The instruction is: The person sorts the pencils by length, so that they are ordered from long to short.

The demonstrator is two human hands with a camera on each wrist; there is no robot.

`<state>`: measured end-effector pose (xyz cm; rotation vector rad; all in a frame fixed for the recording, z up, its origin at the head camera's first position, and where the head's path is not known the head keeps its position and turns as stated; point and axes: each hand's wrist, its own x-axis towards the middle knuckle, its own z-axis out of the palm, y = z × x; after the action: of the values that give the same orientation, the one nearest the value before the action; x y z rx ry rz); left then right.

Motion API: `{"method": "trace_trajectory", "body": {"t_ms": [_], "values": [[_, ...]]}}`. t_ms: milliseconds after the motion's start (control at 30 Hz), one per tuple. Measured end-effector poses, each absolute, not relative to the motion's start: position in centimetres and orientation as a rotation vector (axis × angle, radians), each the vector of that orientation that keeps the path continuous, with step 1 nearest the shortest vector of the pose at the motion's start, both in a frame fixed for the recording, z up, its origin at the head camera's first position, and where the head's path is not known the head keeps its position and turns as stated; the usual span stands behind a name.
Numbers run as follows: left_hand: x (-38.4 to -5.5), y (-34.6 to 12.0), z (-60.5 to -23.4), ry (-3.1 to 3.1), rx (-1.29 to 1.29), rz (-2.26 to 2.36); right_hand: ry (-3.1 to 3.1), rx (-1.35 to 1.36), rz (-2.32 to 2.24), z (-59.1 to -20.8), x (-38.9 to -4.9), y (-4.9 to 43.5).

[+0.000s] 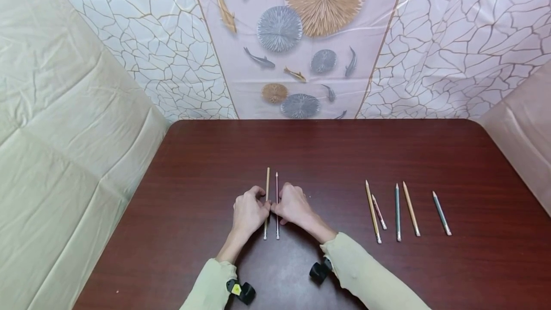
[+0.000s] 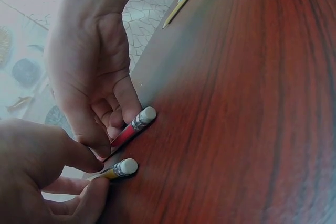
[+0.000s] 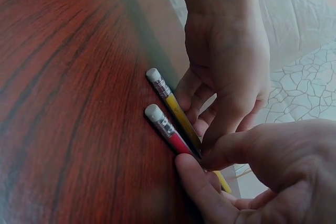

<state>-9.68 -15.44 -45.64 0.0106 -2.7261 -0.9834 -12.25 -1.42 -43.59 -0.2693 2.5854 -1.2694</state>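
Observation:
Two pencils lie side by side on the dark wooden table, white eraser ends toward me. My left hand pinches the yellow pencil between thumb and fingers. On the other one, a red pencil, my right hand has its thumb and fingers. The two thumbs meet or nearly meet in the narrow gap between the pencils. The left wrist view shows the erasers of the yellow pencil and the red pencil sticking out past the fingers. In the right wrist view, fingers hide the far parts of both.
Farther right on the table lie several more pencils: a yellow pencil beside a short red pencil, a blue-green pencil, a tan pencil and a shorter blue pencil. Patterned fabric hangs behind the back edge.

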Motion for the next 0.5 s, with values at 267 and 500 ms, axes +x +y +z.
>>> {"method": "trace_trajectory", "body": {"t_ms": [267, 500], "values": [[-9.78, -15.45, -45.68, -2.722, 0.020, -1.015, 2.560, -0.304, -1.348, -43.95, -12.23, -0.86], [-9.65, -15.57, -45.72, -2.714, 0.044, -1.048, 2.556, -0.328, -1.383, -44.28, -12.12, -0.61]]}}
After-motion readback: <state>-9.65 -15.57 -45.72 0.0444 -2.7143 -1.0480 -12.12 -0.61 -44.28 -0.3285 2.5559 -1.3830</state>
